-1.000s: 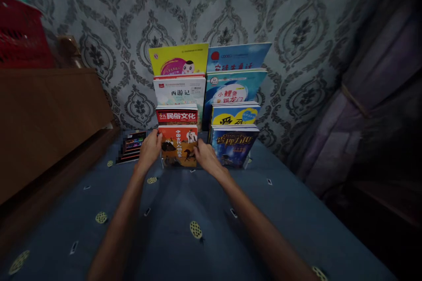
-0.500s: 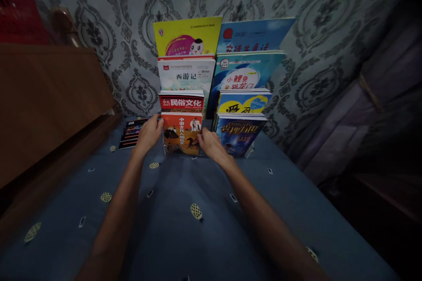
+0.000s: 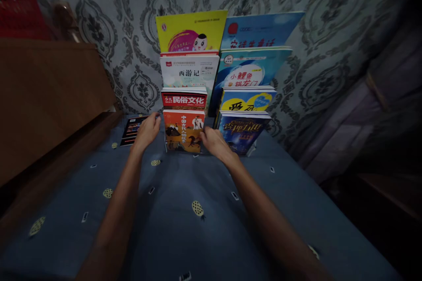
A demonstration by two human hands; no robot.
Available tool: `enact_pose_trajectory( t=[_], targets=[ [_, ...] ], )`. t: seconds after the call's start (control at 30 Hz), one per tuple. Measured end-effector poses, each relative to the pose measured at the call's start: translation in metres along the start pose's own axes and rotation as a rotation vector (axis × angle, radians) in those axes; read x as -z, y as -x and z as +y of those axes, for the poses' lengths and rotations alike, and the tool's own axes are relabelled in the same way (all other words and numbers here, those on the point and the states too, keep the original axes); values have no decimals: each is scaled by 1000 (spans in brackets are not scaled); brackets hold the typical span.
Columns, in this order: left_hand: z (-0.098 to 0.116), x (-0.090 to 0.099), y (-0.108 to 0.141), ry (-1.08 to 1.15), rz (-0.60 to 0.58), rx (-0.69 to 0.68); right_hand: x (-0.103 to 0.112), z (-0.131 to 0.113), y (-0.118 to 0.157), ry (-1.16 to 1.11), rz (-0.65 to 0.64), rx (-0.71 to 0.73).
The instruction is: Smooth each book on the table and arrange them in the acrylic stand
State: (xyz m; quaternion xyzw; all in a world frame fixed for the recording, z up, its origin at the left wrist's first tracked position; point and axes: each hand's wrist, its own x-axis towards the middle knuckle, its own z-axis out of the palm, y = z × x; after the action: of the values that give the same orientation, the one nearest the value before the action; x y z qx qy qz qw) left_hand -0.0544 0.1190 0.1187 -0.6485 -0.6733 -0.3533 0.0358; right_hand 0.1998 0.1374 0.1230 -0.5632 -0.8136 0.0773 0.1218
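Observation:
An orange-covered book (image 3: 183, 131) stands upright at the front left of a clear-looking stand of books. My right hand (image 3: 214, 141) pinches its right edge, thumb on the cover and fingers hidden behind. My left hand (image 3: 149, 131) hovers just off its left edge, fingers loosely bent and holding nothing. Behind the orange book rises a red book (image 3: 184, 100), then a white book (image 3: 189, 70) and a tall yellow-green book (image 3: 193, 26). In the right column are a dark blue book (image 3: 242, 134), a yellow and blue book (image 3: 247, 100), a teal book (image 3: 252, 66) and a tall blue book (image 3: 260, 28).
Flat beside my left hand lies a dark book (image 3: 132, 128) on the blue patterned cloth (image 3: 171, 237). A brown wooden cabinet (image 3: 49, 101) borders the left side. Patterned wallpaper (image 3: 141, 52) backs the books, and a grey curtain (image 3: 356, 109) hangs at the right.
My left hand has come slightly away from the orange book's left edge. My right hand stays at the right edge. The view has shifted a little.

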Motion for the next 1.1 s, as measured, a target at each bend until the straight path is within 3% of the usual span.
enact_pose_trajectory(
  t=[0.17,0.47,0.6,0.77,1.1],
  targets=[
    [-26,-17,5,-312,-135,169,2,2,1,55,-12,18],
    [-80,-37,33,-511,-139,378,15,4,11,57,-24,167],
    [-91,-38,36,-554,-172,350,21,-11,19,53,-124,252],
    [-94,-40,22,-615,-252,240,12,-31,31,115,-211,312],
    [-106,-36,-31,-730,-588,98,-7,-44,37,155,-301,389]
  ],
)
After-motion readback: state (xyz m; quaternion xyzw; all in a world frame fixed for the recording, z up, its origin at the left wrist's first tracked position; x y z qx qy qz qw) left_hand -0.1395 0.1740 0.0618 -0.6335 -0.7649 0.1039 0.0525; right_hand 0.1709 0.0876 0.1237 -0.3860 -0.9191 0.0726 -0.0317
